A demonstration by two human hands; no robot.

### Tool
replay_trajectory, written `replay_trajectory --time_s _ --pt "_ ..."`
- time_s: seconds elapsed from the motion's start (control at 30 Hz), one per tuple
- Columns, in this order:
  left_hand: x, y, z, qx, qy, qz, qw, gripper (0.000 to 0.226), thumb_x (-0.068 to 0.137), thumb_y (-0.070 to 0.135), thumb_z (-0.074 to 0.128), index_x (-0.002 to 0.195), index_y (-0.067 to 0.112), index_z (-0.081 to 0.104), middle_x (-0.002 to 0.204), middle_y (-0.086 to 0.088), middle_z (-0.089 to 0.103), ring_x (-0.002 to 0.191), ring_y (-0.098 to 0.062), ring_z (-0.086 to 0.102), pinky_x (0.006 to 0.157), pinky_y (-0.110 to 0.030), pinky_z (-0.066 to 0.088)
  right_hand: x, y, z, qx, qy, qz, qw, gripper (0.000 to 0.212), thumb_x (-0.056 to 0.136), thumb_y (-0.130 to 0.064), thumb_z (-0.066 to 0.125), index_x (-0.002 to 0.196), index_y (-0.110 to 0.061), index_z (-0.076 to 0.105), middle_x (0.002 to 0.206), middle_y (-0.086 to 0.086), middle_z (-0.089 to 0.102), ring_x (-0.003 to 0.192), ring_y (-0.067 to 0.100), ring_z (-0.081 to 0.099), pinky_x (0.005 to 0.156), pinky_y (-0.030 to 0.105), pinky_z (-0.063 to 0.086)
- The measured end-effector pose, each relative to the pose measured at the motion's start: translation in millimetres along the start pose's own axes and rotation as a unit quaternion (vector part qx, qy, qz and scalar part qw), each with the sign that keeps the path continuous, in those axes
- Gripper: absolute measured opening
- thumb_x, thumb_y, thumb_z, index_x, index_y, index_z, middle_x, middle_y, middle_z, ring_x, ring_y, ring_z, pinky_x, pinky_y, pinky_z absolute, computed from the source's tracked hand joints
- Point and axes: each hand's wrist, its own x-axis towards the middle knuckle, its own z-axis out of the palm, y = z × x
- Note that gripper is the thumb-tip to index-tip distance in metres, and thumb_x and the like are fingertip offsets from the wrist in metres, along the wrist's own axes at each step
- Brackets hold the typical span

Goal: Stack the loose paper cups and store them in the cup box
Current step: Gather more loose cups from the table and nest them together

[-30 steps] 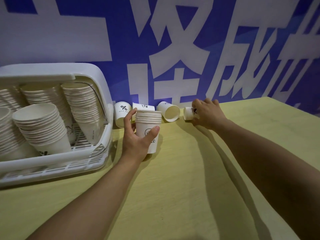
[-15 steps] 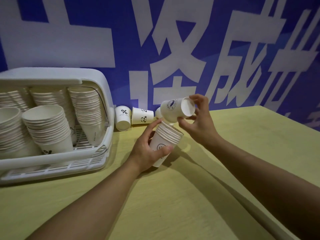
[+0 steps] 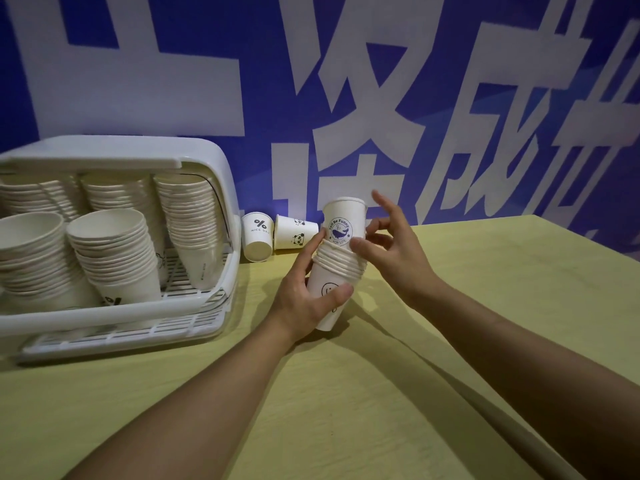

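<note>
As stacks (image 3: pixel 114 258) fill the cup box (image 3: pixel 221 174), left hand (image 3: pixel 304 299) grips a loose stack (image 3: pixel 325 280), right hand (image 3: pixel 394 254) pinches its top cup (image 3: pixel 341 220).

White top cup (image 3: pixel 341 220) — blue whale emblem. White held stack (image 3: pixel 329 294) — black smiley. Percent cup (image 3: pixel 257 233) and panda cup (image 3: pixel 294 233) — black prints on white. White cup box (image 3: pixel 214 157); yellowish table (image 3: pixel 485 306); blue wall (image 3: pixel 277 46), white characters.

Top cup (image 3: pixel 341 220) w/ whale logo reads "Tell Be Funny / FOR LOVE"; lying cup (image 3: pixel 258 237): "% NICE DAY".
</note>
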Motion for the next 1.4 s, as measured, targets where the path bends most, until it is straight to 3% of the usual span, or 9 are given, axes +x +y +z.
replay_trajectory --time_s 0.27,0.37,0.53,0.7,0.8,0.97,1.13,1.27,1.4 --pt "5.4 -9.6 -1.2 0.020 0.090 0.009 0.996 0.091 0.087 0.031 0.077 0.137 0.069 0.011 0.139 0.010 0.047 0.105 0.009 0.055 0.073 -0.007 0.046 0.8 12.1 7.6 -0.050 0.014 -0.019 0.998 0.013 0.095 -0.033 0.062 0.100 -0.030 0.074 0.105 -0.008 0.062 0.098 0.006 0.059 0.082 0.025 0.054" --pt "6.9 -11.0 -1.5 0.006 0.127 0.002 0.992 0.081 0.079 0.039 0.076 0.132 0.070 0.024 0.132 0.022 0.049 0.111 0.002 0.056 0.082 -0.015 0.050 14.3 24.9 10.0 -0.117 0.036 -0.026 0.992 0.020 0.097 -0.023 0.061 0.114 -0.025 0.070 0.111 -0.007 0.062 0.097 0.006 0.059 0.078 0.017 0.050" --pt "13.3 -15.3 -5.9 -0.025 0.218 -0.015 0.976 0.074 0.083 0.022 0.081 0.135 0.047 0.035 0.115 0.022 0.054 0.087 0.012 0.061 0.069 -0.011 0.049 60.0 54.1 8.7 -0.319 0.051 0.025 0.946 0.039 0.093 -0.026 0.068 0.131 -0.026 0.060 0.135 -0.001 0.052 0.116 0.019 0.053 0.092 0.026 0.041" --pt "16.6 -17.8 -7.0 -0.024 0.243 -0.031 0.969 0.076 0.078 0.034 0.079 0.138 0.049 0.035 0.110 0.025 0.054 0.084 0.007 0.063 0.077 -0.030 0.056 86.2 66.9 21.0 -0.330 0.014 0.080 0.940 0.051 0.086 -0.043 0.072 0.132 -0.027 0.057 0.144 0.003 0.043 0.123 0.024 0.049 0.094 0.031 0.043" --pt "17.5 -18.2 -6.8 -0.020 0.243 -0.031 0.969 0.076 0.083 0.027 0.080 0.142 0.045 0.035 0.110 0.024 0.053 0.088 0.000 0.062 0.074 -0.025 0.056 88.0 73.7 33.5 -0.341 0.009 0.075 0.937 0.059 0.080 -0.048 0.076 0.131 -0.027 0.054 0.143 0.003 0.042 0.119 0.025 0.051 0.093 0.031 0.046" --pt "16.3 -18.3 -5.7 -0.014 0.229 -0.028 0.973 0.079 0.085 0.024 0.078 0.146 0.044 0.032 0.117 0.017 0.051 0.094 -0.003 0.060 0.064 -0.011 0.051 75.8 80.8 34.7 -0.327 0.048 0.056 0.942 0.062 0.079 -0.037 0.080 0.130 -0.026 0.046 0.139 0.003 0.042 0.115 0.024 0.053 0.093 0.033 0.052" --pt "12.5 -17.1 -4.5 0.047 0.224 -0.007 0.973 0.085 0.077 0.039 0.079 0.146 0.052 0.030 0.143 0.007 0.049 0.117 -0.017 0.058 0.094 -0.041 0.054 65.3 51.1 6.0 -0.192 0.098 0.011 0.976 0.067 0.080 -0.029 0.081 0.132 -0.025 0.041 0.129 -0.004 0.047 0.112 0.013 0.050 0.092 0.029 0.053" --pt "8.8 -12.4 -0.6 0.105 0.195 0.014 0.975 0.090 0.075 0.038 0.082 0.142 0.061 0.026 0.140 0.024 0.041 0.122 -0.006 0.050 0.098 -0.032 0.046 49.4 6.4 -18.9 -0.026 0.083 -0.007 0.996 0.046 0.091 -0.028 0.069 0.130 -0.023 0.043 0.123 -0.009 0.049 0.107 0.014 0.058 0.075 0.023 0.057" --pt "4.9 -8.7 2.6 0.167 0.161 0.041 0.972 0.092 0.077 0.037 0.082 0.147 0.056 0.025 0.135 0.027 0.042 0.113 0.007 0.043 0.091 -0.026 0.043 38.4 -21.9 -21.7 -0.034 0.014 -0.025 0.999 0.033 0.098 -0.032 0.058 0.128 -0.024 0.048 0.119 -0.012 0.053 0.106 0.010 0.058 0.071 0.021 0.055"
